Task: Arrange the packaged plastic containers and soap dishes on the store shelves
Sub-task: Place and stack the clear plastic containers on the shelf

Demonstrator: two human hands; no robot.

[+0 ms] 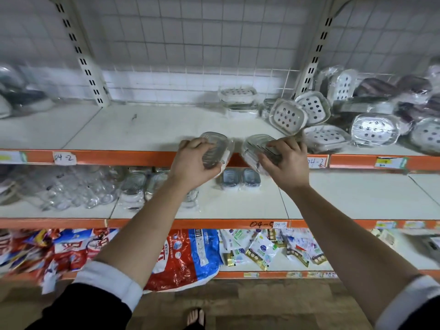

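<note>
Left hand (192, 160) grips a clear ribbed soap dish (215, 144) in film wrap, fingers curled over its near rim, at the front edge of the upper shelf (142, 129). Right hand (283, 160) holds a second ribbed dish (258, 145) the same way, just beside the first; both dishes tilt toward each other above the orange edge strip (119, 157). Whether they rest on the shelf or hang just over it is hard to tell through the blur.

To the right on that shelf lies a loose pile of white holed soap dishes (288, 116), with a small stack (238, 96) against the back grid. On the middle shelf (333, 196), two grey-blue dishes (240, 178) sit side by side under the hands, and clear containers (78, 189) crowd the left. Bagged goods (188, 256) fill the bottom shelf
</note>
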